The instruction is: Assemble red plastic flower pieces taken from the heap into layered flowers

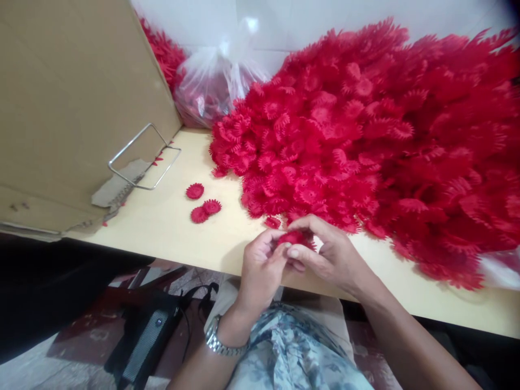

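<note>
Between my two hands, at the table's front edge, is a red artificial flower piece [296, 238] with a toothed rim. My left hand [262, 265] pinches its left side, thumb on top. My right hand [329, 252] closes on the right side, its thumb meeting the left thumb and its index finger arched over the far edge. Part of the piece is hidden by the fingers. Just beyond my hands lies a single red flower piece [272, 222]. To the left rest a round red piece [195, 190] and two overlapping ones [205, 210].
A large heap of red flower pieces [345, 135] covers the back and right of the table [170, 227]. Behind it sits a clear plastic bag [207, 86]. On the left stand a cardboard box [81, 97] and a bent wire frame [152, 188]. A black bag [148, 336] is below.
</note>
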`<state>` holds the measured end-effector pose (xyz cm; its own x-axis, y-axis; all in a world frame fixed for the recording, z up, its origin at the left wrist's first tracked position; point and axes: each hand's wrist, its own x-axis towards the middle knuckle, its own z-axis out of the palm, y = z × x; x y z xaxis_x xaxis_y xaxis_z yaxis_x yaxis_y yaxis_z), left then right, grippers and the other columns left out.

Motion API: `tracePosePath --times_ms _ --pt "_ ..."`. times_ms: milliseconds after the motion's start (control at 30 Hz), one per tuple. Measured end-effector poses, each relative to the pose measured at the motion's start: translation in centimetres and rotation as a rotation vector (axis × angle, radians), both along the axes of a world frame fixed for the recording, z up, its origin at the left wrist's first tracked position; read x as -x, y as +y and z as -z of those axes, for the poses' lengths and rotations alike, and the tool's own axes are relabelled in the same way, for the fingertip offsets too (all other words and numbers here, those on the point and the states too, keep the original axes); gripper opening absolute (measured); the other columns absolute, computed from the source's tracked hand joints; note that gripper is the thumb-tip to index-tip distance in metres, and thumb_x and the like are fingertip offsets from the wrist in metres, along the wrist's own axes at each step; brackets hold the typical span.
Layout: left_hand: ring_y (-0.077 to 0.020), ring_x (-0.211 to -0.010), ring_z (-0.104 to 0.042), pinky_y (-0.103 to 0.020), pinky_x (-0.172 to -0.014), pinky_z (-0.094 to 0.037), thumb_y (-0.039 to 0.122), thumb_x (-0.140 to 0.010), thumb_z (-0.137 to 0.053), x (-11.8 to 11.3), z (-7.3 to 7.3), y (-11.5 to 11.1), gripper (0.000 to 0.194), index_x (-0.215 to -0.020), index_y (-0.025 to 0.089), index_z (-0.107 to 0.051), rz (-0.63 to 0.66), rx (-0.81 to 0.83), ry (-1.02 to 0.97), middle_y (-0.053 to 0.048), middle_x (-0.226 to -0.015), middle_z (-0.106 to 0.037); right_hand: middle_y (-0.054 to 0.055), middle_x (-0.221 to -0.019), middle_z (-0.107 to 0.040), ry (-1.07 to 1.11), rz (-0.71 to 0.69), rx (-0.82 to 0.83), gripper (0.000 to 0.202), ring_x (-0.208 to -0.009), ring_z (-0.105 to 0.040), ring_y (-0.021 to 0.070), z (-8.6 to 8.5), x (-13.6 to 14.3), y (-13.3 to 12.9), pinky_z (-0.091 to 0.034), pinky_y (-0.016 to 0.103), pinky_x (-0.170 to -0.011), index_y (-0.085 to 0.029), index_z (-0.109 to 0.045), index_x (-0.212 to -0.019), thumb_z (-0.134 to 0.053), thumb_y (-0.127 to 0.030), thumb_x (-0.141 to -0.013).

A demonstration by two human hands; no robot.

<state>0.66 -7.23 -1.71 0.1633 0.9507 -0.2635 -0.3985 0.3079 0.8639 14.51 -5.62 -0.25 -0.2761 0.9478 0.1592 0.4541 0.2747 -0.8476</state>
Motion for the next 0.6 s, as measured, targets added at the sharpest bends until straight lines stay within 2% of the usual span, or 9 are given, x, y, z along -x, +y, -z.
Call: tracePosePath --times_ms 100,167,267,400,600 --pt "-0.0137 -0.055 -0.065 -0.026 -0.056 -0.056 0.025 -0.081 -0.057 0.1 0.0 -0.4 0.018 -0.093 0.013 -0.062 0.069 -0.019 0.019 -0.003 -0.069 -0.068 -0.002 -0.065 -0.06 0.082 0.011 0.109 0.013 -0.056 -0.054 0.0106 0.5 0.2 -0.2 -0.042 0.021 -0.052 -0.019 -0.057 -0.081 -0.062 -0.03 -0.08" --pt "-0.0147 -0.058 -0.066 -0.027 -0.059 -0.056 0.021 -0.081 -0.056 0.3 0.0 -0.6 0.02 -0.097 0.011 -0.064 0.092 -0.032 0.017 -0.004 -0.073 -0.069 -0.003 -0.062 -0.059 0.1 0.018 0.112 0.013 -0.055 -0.053 0.0101 0.7 0.1 -0.2 -0.042 0.02 -0.051 -0.018 -0.057 -0.076 -0.062 -0.03 -0.08" --pt "-0.016 -0.064 -0.068 -0.028 -0.062 -0.057 0.015 -0.08 -0.054 0.5 0.0 -0.8 0.024 -0.101 0.011 -0.065 0.101 -0.055 -0.007 -0.005 -0.076 -0.07 -0.002 -0.062 -0.059 0.046 0.022 0.048 0.013 -0.056 -0.053 0.01 0.6 0.1 -0.3 -0.042 0.02 -0.053 -0.018 -0.058 -0.075 -0.06 -0.028 -0.082" --pt "-0.0165 -0.065 -0.068 -0.029 -0.064 -0.057 0.018 -0.081 -0.057 0.5 0.1 -1.0 0.024 -0.102 0.011 -0.065 0.072 -0.058 -0.01 -0.006 -0.077 -0.071 -0.001 -0.064 -0.06 -0.076 0.015 -0.066 0.012 -0.057 -0.055 0.01 0.4 0.1 -0.4 -0.041 0.02 -0.053 -0.018 -0.058 -0.076 -0.054 -0.022 -0.086" --pt "-0.0159 -0.064 -0.068 -0.026 -0.062 -0.056 0.017 -0.083 -0.054 0.2 0.6 -1.3 0.02 -0.097 0.014 -0.068 0.002 -0.025 -0.012 -0.001 -0.07 -0.07 0.0 -0.061 -0.059 -0.179 0.007 -0.217 0.018 -0.053 -0.054 0.01 0.5 0.7 -0.6 -0.04 0.02 -0.051 -0.018 -0.057 -0.076 -0.044 -0.017 -0.089"
